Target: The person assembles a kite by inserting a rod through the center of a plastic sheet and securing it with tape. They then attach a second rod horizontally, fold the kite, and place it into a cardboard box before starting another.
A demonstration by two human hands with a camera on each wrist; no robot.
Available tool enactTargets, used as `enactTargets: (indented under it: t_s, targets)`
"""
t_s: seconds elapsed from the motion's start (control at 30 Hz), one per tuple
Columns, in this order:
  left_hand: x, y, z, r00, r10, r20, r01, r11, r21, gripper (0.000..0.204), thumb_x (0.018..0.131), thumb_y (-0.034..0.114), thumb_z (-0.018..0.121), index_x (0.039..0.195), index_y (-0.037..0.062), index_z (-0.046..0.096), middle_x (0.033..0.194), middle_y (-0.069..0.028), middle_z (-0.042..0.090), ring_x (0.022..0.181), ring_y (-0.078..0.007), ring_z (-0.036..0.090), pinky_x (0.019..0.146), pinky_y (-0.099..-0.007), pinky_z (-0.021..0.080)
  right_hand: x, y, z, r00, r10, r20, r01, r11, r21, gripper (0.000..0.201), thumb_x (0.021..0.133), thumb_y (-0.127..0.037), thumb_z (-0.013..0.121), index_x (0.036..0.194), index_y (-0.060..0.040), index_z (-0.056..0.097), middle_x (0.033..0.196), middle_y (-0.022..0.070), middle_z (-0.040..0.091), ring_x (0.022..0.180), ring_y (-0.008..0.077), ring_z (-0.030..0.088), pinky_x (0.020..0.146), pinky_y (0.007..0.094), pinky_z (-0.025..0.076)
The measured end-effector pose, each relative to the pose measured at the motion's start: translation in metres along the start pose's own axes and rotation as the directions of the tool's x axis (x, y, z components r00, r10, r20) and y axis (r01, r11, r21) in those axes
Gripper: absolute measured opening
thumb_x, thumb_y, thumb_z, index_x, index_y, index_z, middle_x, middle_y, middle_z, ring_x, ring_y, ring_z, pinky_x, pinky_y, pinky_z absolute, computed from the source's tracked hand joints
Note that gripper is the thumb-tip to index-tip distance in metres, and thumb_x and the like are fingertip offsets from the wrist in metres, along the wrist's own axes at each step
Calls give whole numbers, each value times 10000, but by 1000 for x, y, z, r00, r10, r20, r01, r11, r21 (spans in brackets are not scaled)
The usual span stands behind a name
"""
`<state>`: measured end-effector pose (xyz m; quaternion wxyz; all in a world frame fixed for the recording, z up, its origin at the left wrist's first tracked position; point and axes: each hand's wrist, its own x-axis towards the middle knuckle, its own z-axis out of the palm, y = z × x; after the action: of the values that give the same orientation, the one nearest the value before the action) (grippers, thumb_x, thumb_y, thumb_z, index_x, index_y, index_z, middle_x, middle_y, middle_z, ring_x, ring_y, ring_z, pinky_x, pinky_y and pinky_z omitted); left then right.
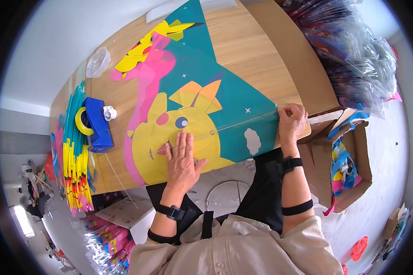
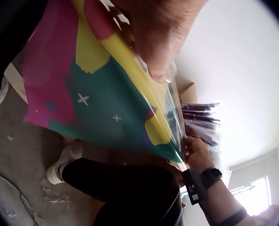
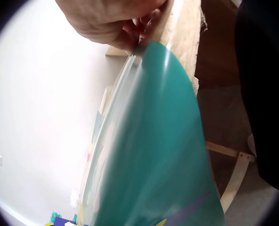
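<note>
A large kite-like printed sheet [image 1: 257, 105], teal with a big yellow cartoon figure and pink areas, lies across the wooden table, its lower edge reaching the near side. My left hand [image 1: 183, 160] rests on the yellow face with fingers extended. At the sheet's right corner my right hand [image 1: 292, 123] pinches the edge, where a thin pale rod [image 1: 243, 121] ends. The rod crosses the sheet from the face to that corner. In the right wrist view the fingertips [image 3: 131, 43] meet at the tip of the curved teal sheet [image 3: 153, 122].
A blue tape dispenser [image 1: 101, 130] with yellow tape stands at the left, beside crumpled white paper [image 1: 109, 112] and a small clear bowl [image 1: 106, 59]. Bundled teal and yellow strips [image 1: 73, 119] hang over the left edge. An open cardboard box [image 1: 323, 165] and bagged goods [image 1: 353, 59] are at the right.
</note>
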<state>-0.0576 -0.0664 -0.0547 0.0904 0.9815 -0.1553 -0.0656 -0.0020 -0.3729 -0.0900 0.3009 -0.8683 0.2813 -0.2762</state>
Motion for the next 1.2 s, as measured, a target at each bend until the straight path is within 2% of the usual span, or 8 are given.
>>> enactTargets:
  t_s: [0.2, 0.33, 0.6, 0.73, 0.93, 1.1, 1.17, 1.2]
  targets:
    - [20, 19, 16, 994, 106, -1, -106, 993, 54, 831, 886, 603, 374, 1467, 48, 160, 1531, -144, 140, 1415, -314, 133, 1122, -535, 59, 0, 1, 0, 1000, -19, -11, 20, 999, 38, 124, 648, -92, 732, 635, -56, 614, 853, 38, 599, 892, 268, 513, 772, 365, 437]
    - [20, 20, 14, 993, 118, 4, -119, 991, 66, 833, 883, 601, 381, 1467, 48, 164, 1533, -143, 134, 1416, -312, 133, 1119, -543, 62, 1, 0, -1, 1000, -11, -6, 12, 999, 44, 122, 644, -83, 727, 636, -47, 611, 850, 40, 602, 885, 264, 514, 768, 361, 437]
    - [27, 42, 3, 995, 80, 60, -86, 991, 105, 791, 840, 445, 600, 1478, 204, 200, 1529, -197, 59, 1405, -414, 48, 1008, -723, 72, 0, 0, -1, 999, -33, -24, 34, 997, 71, 106, 646, -68, 707, 635, -35, 607, 861, 49, 606, 880, 270, 512, 776, 364, 434]
    - [35, 60, 1, 996, 26, 90, -35, 994, 101, 795, 825, 427, 625, 1475, 231, 213, 1523, -220, 50, 1398, -437, 41, 993, -737, 80, 0, -1, -2, 1000, -17, -15, 18, 996, 86, 99, 646, -62, 699, 634, -32, 606, 867, 53, 609, 878, 272, 511, 784, 367, 431]
    - [63, 94, 13, 978, 211, -1, -211, 978, -3, 776, 814, 440, 624, 1456, 177, 277, 1532, -156, 120, 1415, -361, 83, 1052, -666, 73, 0, 1, -2, 998, -34, -47, 39, 992, 117, 100, 617, -46, 698, 626, -32, 600, 858, 55, 608, 875, 273, 518, 774, 369, 437]
    - [103, 135, 19, 932, 358, -59, -361, 931, -46, 718, 828, 444, 603, 1426, 151, 336, 1513, -172, 176, 1406, -369, 106, 1048, -668, 94, 0, 3, -3, 999, -11, -44, 16, 994, 110, 75, 621, -30, 683, 639, -29, 610, 871, 57, 614, 883, 280, 522, 784, 375, 442]
    - [122, 147, 18, 906, 422, -34, -423, 905, -52, 652, 841, 435, 586, 1387, 132, 398, 1503, -169, 191, 1398, -383, 110, 1029, -685, 120, 1, 5, -5, 1000, -15, -9, 16, 987, 157, 52, 630, -15, 663, 648, -27, 616, 884, 62, 617, 890, 285, 521, 785, 377, 442]
    - [132, 153, 15, 884, 452, -118, -459, 888, -37, 490, 842, 308, 609, 1269, 89, 510, 1418, -177, 346, 1353, -350, 252, 1028, -612, 234, 2, 6, -6, 1000, -9, -18, 12, 988, 155, 52, 630, -15, 663, 648, -27, 616, 884, 62, 617, 890, 285, 521, 785, 377, 442]
